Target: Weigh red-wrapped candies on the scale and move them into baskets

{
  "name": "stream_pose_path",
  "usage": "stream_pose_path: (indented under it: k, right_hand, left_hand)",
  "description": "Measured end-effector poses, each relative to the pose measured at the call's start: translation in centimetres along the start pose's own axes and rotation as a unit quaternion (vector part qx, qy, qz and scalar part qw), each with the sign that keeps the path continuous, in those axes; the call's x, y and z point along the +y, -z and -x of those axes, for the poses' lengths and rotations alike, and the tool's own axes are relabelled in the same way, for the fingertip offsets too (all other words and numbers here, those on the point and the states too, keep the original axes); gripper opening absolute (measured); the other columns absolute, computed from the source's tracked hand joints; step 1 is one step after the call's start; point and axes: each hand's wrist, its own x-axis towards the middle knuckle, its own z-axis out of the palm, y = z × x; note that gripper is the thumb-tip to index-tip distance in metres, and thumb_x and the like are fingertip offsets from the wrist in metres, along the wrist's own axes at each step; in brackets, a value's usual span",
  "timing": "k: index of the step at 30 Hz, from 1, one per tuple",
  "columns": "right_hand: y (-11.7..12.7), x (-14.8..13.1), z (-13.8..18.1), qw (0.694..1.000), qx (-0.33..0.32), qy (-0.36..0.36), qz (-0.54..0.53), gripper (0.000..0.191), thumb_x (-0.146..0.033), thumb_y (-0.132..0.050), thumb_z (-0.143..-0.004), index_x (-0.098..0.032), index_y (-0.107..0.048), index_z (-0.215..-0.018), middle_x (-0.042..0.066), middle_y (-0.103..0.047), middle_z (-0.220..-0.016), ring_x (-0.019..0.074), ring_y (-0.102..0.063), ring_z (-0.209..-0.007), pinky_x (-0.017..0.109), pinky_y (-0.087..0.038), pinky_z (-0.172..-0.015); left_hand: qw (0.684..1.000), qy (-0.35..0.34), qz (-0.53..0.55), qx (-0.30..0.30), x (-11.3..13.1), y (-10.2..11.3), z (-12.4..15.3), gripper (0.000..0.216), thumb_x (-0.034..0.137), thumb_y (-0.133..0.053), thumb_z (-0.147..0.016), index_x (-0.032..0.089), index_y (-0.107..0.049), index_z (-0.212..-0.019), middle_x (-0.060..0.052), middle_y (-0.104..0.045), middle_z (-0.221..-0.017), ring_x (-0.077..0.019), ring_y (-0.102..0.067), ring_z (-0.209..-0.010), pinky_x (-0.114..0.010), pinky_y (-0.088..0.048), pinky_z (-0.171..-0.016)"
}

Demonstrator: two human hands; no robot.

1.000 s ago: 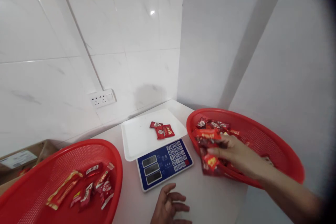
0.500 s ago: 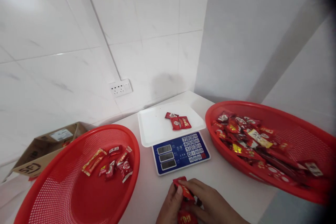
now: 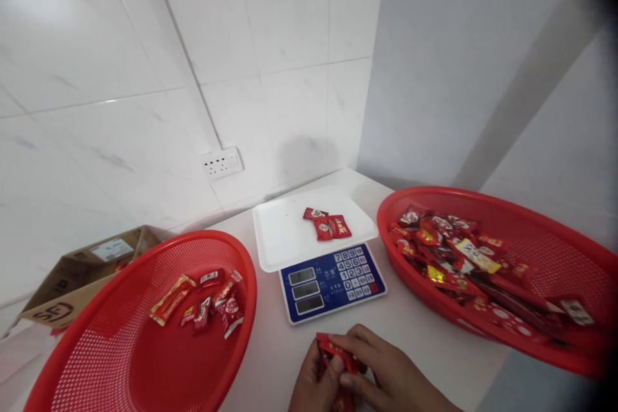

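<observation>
Both my hands meet at the bottom middle of the view, over the white table. My left hand (image 3: 316, 383) and my right hand (image 3: 391, 376) are closed together on red candy packets (image 3: 338, 351), which they pinch between thumbs and fingers. Just beyond them stands a blue-and-white scale (image 3: 333, 280); its white pan (image 3: 284, 235) carries a few red packets (image 3: 328, 224). A red basket (image 3: 555, 241) heaped with several packets lies to the right. Another red basket (image 3: 120, 360) on the left holds several packets (image 3: 203, 299).
A cardboard box (image 3: 72, 280) sits beyond the left basket by the tiled wall. A white socket strip (image 3: 221, 163) is mounted on the wall behind the scale. The table ends in a corner behind the scale.
My right hand left the right basket with packets and joined my left hand in front of the scale. The view swung left. Since half a second ago the hands sank slightly.
</observation>
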Motion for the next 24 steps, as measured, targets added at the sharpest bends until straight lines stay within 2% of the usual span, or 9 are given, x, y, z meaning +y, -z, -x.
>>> stream_pose_path:
  k: [4, 8, 12, 14, 16, 20, 22, 24]
  right_hand:
    - [0.2, 0.1, 0.0, 0.998, 0.016, 0.031, -0.046, 0.035, -0.036, -0.039, -0.087, -0.03, -0.053, -0.119, 0.004, -0.057, -0.098, 0.0151, -0.056, -0.089, 0.026, -0.044, -0.08]
    - [0.6, 0.4, -0.5, 0.994, 0.067, 0.012, -0.081, 0.031, -0.038, -0.04, -0.086, -0.025, -0.062, -0.103, 0.003, -0.06, -0.086, 0.0159, -0.056, -0.083, 0.028, -0.045, -0.076]
    - [1.5, 0.5, -2.5, 0.973, 0.13, -0.057, -0.184, 0.033, -0.043, -0.043, -0.082, -0.019, -0.059, -0.099, -0.001, -0.057, -0.071, 0.0125, -0.053, -0.06, 0.025, -0.043, -0.054]
    - [2.4, 0.0, -4.1, 0.959, 0.15, -0.064, -0.233, 0.036, -0.044, -0.044, -0.08, -0.017, -0.058, -0.1, -0.002, -0.056, -0.067, 0.0103, -0.05, -0.053, 0.023, -0.04, -0.048]
    - [3.5, -0.8, -6.0, 0.949, 0.165, -0.045, -0.267, 0.038, -0.043, -0.047, -0.079, -0.017, -0.056, -0.105, 0.0, -0.059, -0.071, 0.0101, -0.051, -0.056, 0.023, -0.04, -0.05]
    - [5.1, -2.5, -8.6, 0.944, 0.17, -0.007, -0.283, 0.05, -0.037, -0.051, -0.078, -0.022, -0.043, -0.125, 0.005, -0.059, -0.101, 0.0131, -0.058, -0.073, 0.026, -0.046, -0.059]
    - [5.2, -2.6, -8.7, 0.955, 0.166, -0.004, -0.244, 0.053, -0.035, -0.051, -0.078, -0.023, -0.04, -0.128, 0.005, -0.059, -0.102, 0.0141, -0.058, -0.075, 0.028, -0.046, -0.063]
    - [4.8, -2.1, -7.9, 0.969, 0.147, 0.001, -0.198, 0.048, -0.035, -0.05, -0.078, -0.022, -0.045, -0.124, 0.003, -0.061, -0.093, 0.0146, -0.058, -0.074, 0.029, -0.046, -0.065]
  left_hand:
    - [0.999, 0.038, 0.0, 0.001, -0.1, 0.3, 0.0, 0.053, 0.058, -0.061, -0.064, 0.018, -0.052, -0.096, 0.001, -0.059, -0.065, -0.0099, -0.056, -0.047, -0.02, -0.038, -0.046]
    - [0.998, 0.059, 0.033, -0.016, -0.5, 1.0, -0.3, 0.052, 0.058, -0.061, -0.064, 0.018, -0.05, -0.096, 0.0, -0.061, -0.071, -0.0106, -0.059, -0.047, -0.02, -0.038, -0.043]
    - [0.992, 0.085, 0.069, -0.066, -0.8, 1.8, -0.8, 0.045, 0.054, -0.063, -0.065, 0.019, -0.049, -0.09, -0.001, -0.063, -0.078, -0.0105, -0.06, -0.049, -0.017, -0.038, -0.042]
    - [0.988, 0.088, 0.082, -0.095, -0.7, 2.0, -0.9, 0.038, 0.051, -0.062, -0.069, 0.019, -0.049, -0.087, 0.0, -0.062, -0.076, -0.0104, -0.061, -0.05, -0.016, -0.038, -0.041]
    - [0.985, 0.092, 0.092, -0.116, -0.4, 2.0, -0.9, 0.032, 0.047, -0.059, -0.073, 0.02, -0.049, -0.087, 0.001, -0.063, -0.077, -0.0108, -0.062, -0.052, -0.015, -0.039, -0.04]
    - [0.98, 0.092, 0.113, -0.133, -0.2, 2.2, -0.9, 0.026, 0.045, -0.054, -0.078, 0.021, -0.051, -0.088, 0.0, -0.065, -0.078, -0.0112, -0.063, -0.055, -0.015, -0.041, -0.04]
    - [0.98, 0.086, 0.117, -0.136, -0.4, 2.5, -1.0, 0.025, 0.044, -0.053, -0.078, 0.021, -0.052, -0.087, 0.0, -0.066, -0.078, -0.0112, -0.064, -0.056, -0.015, -0.041, -0.042]
    - [0.981, 0.074, 0.11, -0.142, -0.7, 2.7, -1.2, 0.024, 0.043, -0.052, -0.079, 0.02, -0.052, -0.086, -0.001, -0.066, -0.078, -0.0112, -0.064, -0.055, -0.016, -0.042, -0.044]
